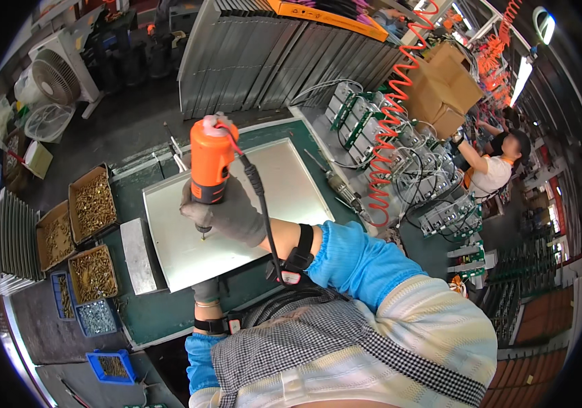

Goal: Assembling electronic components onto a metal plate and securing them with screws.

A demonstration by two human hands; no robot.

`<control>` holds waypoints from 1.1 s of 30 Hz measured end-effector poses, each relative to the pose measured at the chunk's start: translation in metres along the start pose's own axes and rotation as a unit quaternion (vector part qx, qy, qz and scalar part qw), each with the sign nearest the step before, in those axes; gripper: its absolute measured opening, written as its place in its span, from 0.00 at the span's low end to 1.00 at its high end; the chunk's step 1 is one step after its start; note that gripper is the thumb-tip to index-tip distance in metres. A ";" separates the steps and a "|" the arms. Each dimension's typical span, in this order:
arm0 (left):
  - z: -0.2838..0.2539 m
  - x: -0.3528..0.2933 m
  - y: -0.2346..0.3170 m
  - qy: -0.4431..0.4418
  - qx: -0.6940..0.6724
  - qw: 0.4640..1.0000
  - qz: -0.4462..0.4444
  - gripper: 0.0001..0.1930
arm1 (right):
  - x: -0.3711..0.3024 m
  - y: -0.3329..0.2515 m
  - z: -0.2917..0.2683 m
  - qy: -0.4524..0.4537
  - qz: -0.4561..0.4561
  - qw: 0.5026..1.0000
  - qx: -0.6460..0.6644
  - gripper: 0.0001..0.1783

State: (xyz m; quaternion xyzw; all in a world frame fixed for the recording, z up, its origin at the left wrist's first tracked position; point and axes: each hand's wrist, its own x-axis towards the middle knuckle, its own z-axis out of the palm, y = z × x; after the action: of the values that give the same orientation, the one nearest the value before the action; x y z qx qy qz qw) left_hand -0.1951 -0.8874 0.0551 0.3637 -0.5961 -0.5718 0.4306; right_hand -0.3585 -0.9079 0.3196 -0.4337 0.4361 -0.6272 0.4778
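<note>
My right hand (pixel 229 214), in a grey glove, is closed round an orange electric screwdriver (pixel 210 158) with a black cable at its top. The tool points down, its bit at the near left part of a flat silver metal panel (pixel 263 183). This panel lies on a green-topped bench. My left hand (pixel 206 292), also gloved, is at the panel's near edge; its fingers are hidden. A narrow metal block (pixel 142 255) sits against the panel's left side.
Cardboard trays of brass-coloured fasteners (pixel 93 204) and a blue bin of silver ones (pixel 98 317) stand at left. Stacked metal panels (pixel 236 64) rise behind. A red coiled hose (pixel 380 149) hangs at right, near wired assemblies (pixel 434 177) and another person (pixel 491 170).
</note>
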 end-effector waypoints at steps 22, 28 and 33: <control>0.001 0.004 -0.002 -0.021 -0.028 0.999 -0.015 0.20 | -0.003 -0.007 0.003 0.034 0.040 0.999 -0.011 0.06; 0.001 0.009 -0.002 -0.034 -0.030 0.999 -0.019 0.20 | -0.005 -0.011 0.004 0.023 0.053 0.996 -0.070 0.07; 0.001 0.012 -0.002 -0.040 -0.030 0.998 -0.023 0.20 | -0.005 0.000 0.006 -0.023 -0.021 0.999 -0.007 0.12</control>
State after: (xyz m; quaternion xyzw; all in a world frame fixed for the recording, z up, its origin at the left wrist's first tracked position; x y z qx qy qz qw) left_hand -0.2004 -0.8989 0.0542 0.3408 -0.5869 -0.6135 0.4038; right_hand -0.3521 -0.9033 0.3203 -0.4601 0.4201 -0.6243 0.4713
